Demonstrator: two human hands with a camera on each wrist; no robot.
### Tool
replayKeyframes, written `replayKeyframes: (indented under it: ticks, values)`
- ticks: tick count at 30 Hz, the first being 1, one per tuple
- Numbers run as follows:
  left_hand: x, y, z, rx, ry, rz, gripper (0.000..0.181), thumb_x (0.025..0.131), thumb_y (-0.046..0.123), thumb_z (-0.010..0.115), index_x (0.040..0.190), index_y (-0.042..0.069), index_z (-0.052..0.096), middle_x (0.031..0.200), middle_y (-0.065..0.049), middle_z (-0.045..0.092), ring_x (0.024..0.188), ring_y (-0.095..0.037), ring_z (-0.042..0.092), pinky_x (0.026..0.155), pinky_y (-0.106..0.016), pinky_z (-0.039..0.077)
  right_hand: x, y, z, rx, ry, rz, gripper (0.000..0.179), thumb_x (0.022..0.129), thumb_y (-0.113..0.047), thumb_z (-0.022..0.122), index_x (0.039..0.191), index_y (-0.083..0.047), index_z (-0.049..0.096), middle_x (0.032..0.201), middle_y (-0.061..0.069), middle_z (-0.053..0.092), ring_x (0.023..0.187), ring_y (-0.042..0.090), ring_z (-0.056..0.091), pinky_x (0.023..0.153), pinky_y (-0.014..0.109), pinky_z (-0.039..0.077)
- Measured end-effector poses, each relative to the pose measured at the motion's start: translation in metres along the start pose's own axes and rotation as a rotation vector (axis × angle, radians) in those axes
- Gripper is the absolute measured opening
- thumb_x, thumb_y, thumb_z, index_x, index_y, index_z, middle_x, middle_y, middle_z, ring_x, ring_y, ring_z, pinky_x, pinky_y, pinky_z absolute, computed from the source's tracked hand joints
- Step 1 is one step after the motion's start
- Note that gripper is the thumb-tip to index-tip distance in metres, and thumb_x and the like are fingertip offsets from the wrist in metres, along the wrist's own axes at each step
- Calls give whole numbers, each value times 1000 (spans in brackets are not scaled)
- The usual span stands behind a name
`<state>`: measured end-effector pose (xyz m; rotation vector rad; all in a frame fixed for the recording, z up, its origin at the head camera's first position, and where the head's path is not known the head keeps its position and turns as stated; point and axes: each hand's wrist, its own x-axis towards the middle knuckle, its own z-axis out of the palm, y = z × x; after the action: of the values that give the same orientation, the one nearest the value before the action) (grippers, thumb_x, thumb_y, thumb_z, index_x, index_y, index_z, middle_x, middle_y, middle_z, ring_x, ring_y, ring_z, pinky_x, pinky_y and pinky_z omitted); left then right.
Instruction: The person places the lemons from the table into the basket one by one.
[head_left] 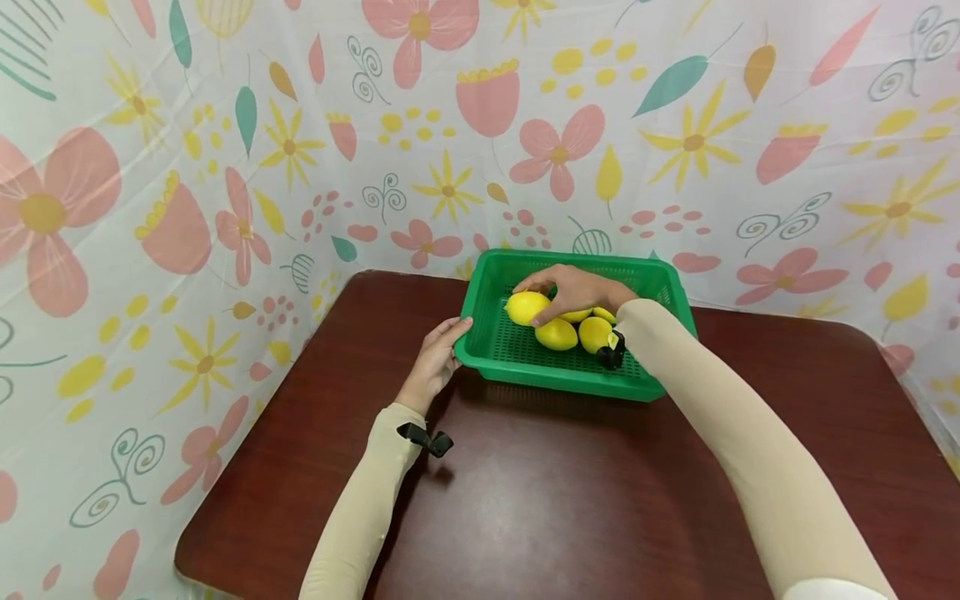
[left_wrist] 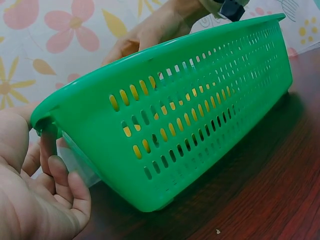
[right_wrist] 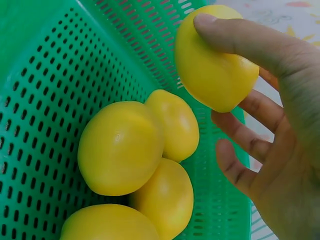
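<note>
A green plastic basket (head_left: 570,379) with slotted walls stands at the back of the table, and several yellow lemons lie inside it. My right hand (head_left: 577,289) reaches over the basket and grips one lemon (head_left: 528,308) between thumb and fingers. In the right wrist view that lemon (right_wrist: 215,60) is raised above the others, such as the big lemon (right_wrist: 120,147) lying against its neighbours. My left hand (head_left: 435,358) holds the basket's left front corner. Its thumb lies on the rim and the fingers curl beneath, as the left wrist view shows beside the basket wall (left_wrist: 100,130).
The dark reddish-brown table (head_left: 510,492) extends in front of the basket and to both sides. Behind it hangs a white flower-patterned cloth (head_left: 675,167), close to the basket's back rim. Small black cameras (head_left: 427,437) are strapped to both wrists.
</note>
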<state>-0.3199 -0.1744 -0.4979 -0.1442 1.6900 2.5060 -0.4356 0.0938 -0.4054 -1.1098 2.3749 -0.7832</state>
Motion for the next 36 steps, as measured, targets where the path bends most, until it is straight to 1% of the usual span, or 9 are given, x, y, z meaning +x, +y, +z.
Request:
replayKeyframes:
  ticks: [6,12,15,19,23,27,31,34,36]
  values:
    - [1,0,1,-9,18,-4,41,102,24,67,132,-2,59,101,-7,70,84,-16,68,72,-27,55,14,5,3,-76,-4,19,69,86,-33,85,146,-15,57,146,4,58,124,33,55,101,53,48]
    - [2,-2,1,-5,16,-14,32,102,25,68,125,4,64,104,-7,70,87,-16,69,78,-30,56,20,11,10,-74,-25,23,68,86,-30,85,146,-15,58,146,4,59,122,35,54,98,51,50]
    - [2,-2,0,-8,16,-13,32,102,26,68,125,4,64,103,-5,69,86,-15,69,78,-29,56,25,11,14,-61,-41,13,67,86,-29,85,146,-16,59,147,3,58,121,36,54,99,51,50]
    - [2,-1,-1,-15,13,-7,31,101,26,68,124,6,64,102,-4,69,86,-14,69,76,-27,56,28,8,17,-41,-63,1,67,85,-23,86,145,-14,59,149,7,55,126,39,53,103,54,48]
    - [1,-1,-1,-17,13,-10,33,101,26,68,126,5,64,107,-8,70,89,-16,69,77,-27,56,31,8,21,-52,-90,-3,67,85,-21,86,146,-11,58,150,11,54,132,39,52,104,55,48]
    - [0,-1,0,-10,16,-19,41,101,26,68,133,1,61,115,-14,68,95,-20,68,79,-28,56,34,8,25,-78,-106,-7,66,85,-21,86,145,-12,60,150,11,55,131,35,54,102,53,50]
    - [1,-1,-1,-9,12,-16,43,101,27,68,135,0,60,117,-15,67,98,-21,67,82,-30,56,38,7,27,-86,-112,-15,62,85,-20,86,142,-13,62,147,8,58,137,33,49,109,54,44]
    - [3,-1,-2,-16,5,-13,39,101,27,68,131,2,62,112,-11,68,96,-20,67,83,-31,55,41,5,25,-87,-115,-23,62,86,-22,86,142,-12,62,145,8,59,141,35,45,113,57,39]
    - [3,0,-4,-18,4,-11,36,101,26,68,129,4,63,109,-9,68,93,-19,67,82,-30,55,43,3,23,-91,-112,-28,64,86,-24,85,144,-11,60,146,9,59,140,37,45,113,57,39]
